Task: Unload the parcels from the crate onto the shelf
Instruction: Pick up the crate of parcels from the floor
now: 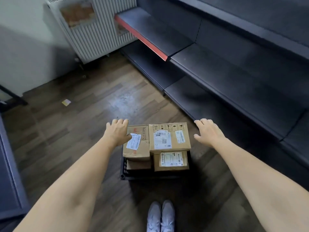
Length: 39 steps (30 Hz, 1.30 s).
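Four parcels point(169, 137) upright in crate point(124, 171) — labels up, hands point(117, 131) spread.

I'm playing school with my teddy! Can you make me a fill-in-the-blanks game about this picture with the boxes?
1. The cardboard parcels sit in a black ____ on the floor.
2. The person's shoes are the colour ____.
3. The front edge of one shelf is dark grey on top and ____ along its front.
4. Both hands, left hand and right hand, are open and holding ____.

Missing words: crate; white; red; nothing
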Available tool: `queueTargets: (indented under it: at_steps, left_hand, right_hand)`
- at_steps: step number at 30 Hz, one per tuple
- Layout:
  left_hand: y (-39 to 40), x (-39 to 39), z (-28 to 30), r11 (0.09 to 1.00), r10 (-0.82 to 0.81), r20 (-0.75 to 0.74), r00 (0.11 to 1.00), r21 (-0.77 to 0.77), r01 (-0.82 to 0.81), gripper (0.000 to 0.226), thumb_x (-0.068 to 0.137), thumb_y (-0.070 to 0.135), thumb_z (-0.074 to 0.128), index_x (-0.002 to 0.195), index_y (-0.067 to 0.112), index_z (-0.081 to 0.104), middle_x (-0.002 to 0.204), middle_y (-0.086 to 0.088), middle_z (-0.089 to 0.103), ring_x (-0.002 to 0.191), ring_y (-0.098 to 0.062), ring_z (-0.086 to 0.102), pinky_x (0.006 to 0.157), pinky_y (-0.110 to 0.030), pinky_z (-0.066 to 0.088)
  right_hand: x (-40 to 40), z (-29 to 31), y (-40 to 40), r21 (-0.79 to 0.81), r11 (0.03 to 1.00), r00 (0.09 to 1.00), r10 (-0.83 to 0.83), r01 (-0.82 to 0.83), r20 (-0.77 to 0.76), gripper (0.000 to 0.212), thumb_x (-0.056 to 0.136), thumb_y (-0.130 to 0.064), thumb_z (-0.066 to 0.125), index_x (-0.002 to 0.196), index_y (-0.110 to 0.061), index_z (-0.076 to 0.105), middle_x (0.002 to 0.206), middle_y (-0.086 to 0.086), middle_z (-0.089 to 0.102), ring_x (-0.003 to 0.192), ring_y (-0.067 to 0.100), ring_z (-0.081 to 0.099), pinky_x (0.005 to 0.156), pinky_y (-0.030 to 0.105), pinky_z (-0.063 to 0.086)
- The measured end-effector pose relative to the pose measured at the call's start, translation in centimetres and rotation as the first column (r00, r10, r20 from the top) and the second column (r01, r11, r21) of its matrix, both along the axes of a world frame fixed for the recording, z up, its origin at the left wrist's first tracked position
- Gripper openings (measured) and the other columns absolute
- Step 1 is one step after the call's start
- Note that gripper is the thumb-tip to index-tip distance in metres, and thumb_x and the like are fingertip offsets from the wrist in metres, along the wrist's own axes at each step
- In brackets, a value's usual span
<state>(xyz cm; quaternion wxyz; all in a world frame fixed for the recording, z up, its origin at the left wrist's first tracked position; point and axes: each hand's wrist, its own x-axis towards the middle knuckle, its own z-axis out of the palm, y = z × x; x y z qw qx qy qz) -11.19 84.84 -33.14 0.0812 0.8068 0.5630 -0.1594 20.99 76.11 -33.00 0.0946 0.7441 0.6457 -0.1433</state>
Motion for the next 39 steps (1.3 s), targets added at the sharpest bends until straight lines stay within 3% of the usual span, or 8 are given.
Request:
queueTargets:
  at_steps: [12, 17, 25, 27, 30, 36, 39]
  left_hand:
    - [-4.3, -1.4, -6.6, 0.982, 0.083, -0.018, 0.996, -0.168, -0.085, 0.060, 0.084, 0.043, 0.053, 0.132, 0.010, 0.037, 0.135, -0.010, 0.047, 0.124, -0.033, 0.039, 0.097, -0.048, 0.036]
    - [-6.1, -0.7, -8.0, 0.966, 0.107, -0.013, 0.994, -0.234, -0.107, 0.048, 0.083, 0.034, 0.052, 0.123, 0.010, 0.041, 0.131, -0.011, 0.048, 0.120, -0.033, 0.040, 0.095, -0.047, 0.036]
    - [-8.4, -0.6, -11.3, 0.927, 0.234, 0.032, 0.972, -0.307, -0.214, 0.045, 0.082, 0.029, 0.052, 0.122, 0.009, 0.042, 0.131, -0.013, 0.050, 0.119, -0.036, 0.040, 0.094, -0.047, 0.036]
    - [-8.8, -0.7, -12.6, 0.903, 0.309, 0.058, 0.949, -0.331, -0.273, 0.049, 0.082, 0.027, 0.053, 0.126, 0.010, 0.041, 0.128, -0.014, 0.051, 0.117, -0.038, 0.041, 0.091, -0.046, 0.037]
    - [-9.6, -0.8, -15.2, 0.847, 0.446, 0.110, 0.888, -0.374, -0.379, 0.041, 0.080, 0.027, 0.055, 0.115, 0.008, 0.045, 0.119, -0.014, 0.054, 0.111, -0.038, 0.044, 0.082, -0.043, 0.038]
    - [-11.2, -1.8, -21.7, 0.679, 0.704, 0.190, 0.684, -0.462, -0.571, 0.055, 0.084, 0.024, 0.059, 0.131, 0.004, 0.041, 0.133, -0.018, 0.051, 0.125, -0.038, 0.043, 0.098, -0.039, 0.036]
    - [-12.0, -2.9, -25.4, 0.634, 0.748, 0.176, 0.640, -0.473, -0.611, 0.058, 0.086, 0.026, 0.059, 0.135, 0.004, 0.039, 0.135, -0.019, 0.050, 0.125, -0.036, 0.044, 0.095, -0.036, 0.037]
  right_hand:
    - [0.2, -6.9, -3.4, -0.131, 0.991, 1.000, -0.016, 0.013, -0.024, 0.055, 0.086, -0.034, 0.051, 0.135, -0.013, 0.036, 0.134, 0.011, 0.045, 0.122, 0.030, 0.039, 0.099, 0.041, 0.036]
    - [0.0, -8.9, -4.9, -0.165, 0.986, 0.999, -0.034, 0.027, -0.041, 0.055, 0.086, -0.034, 0.052, 0.134, -0.013, 0.037, 0.134, 0.012, 0.046, 0.121, 0.031, 0.041, 0.097, 0.041, 0.038]
    - [0.2, -12.5, -6.7, -0.183, 0.970, 0.973, -0.185, 0.158, -0.140, 0.055, 0.086, -0.029, 0.054, 0.135, -0.014, 0.037, 0.135, 0.012, 0.045, 0.123, 0.030, 0.040, 0.096, 0.042, 0.039]
    - [0.0, -13.9, -7.2, -0.201, 0.950, 0.943, -0.276, 0.239, -0.186, 0.055, 0.087, -0.028, 0.053, 0.137, -0.014, 0.035, 0.136, 0.013, 0.043, 0.124, 0.030, 0.038, 0.097, 0.044, 0.039]
    - [-0.2, -16.4, -8.2, -0.242, 0.899, 0.874, -0.421, 0.365, -0.243, 0.056, 0.087, -0.028, 0.053, 0.138, -0.016, 0.034, 0.139, 0.012, 0.040, 0.127, 0.030, 0.035, 0.096, 0.045, 0.038]
    - [0.3, -23.1, -10.6, -0.313, 0.846, 0.826, -0.511, 0.433, -0.237, 0.055, 0.088, -0.028, 0.053, 0.138, -0.016, 0.035, 0.138, 0.012, 0.041, 0.127, 0.032, 0.035, 0.097, 0.043, 0.037]
    - [0.7, -26.9, -11.7, -0.344, 0.818, 0.798, -0.551, 0.460, -0.243, 0.055, 0.089, -0.027, 0.054, 0.139, -0.016, 0.035, 0.139, 0.013, 0.040, 0.128, 0.032, 0.036, 0.099, 0.043, 0.036]
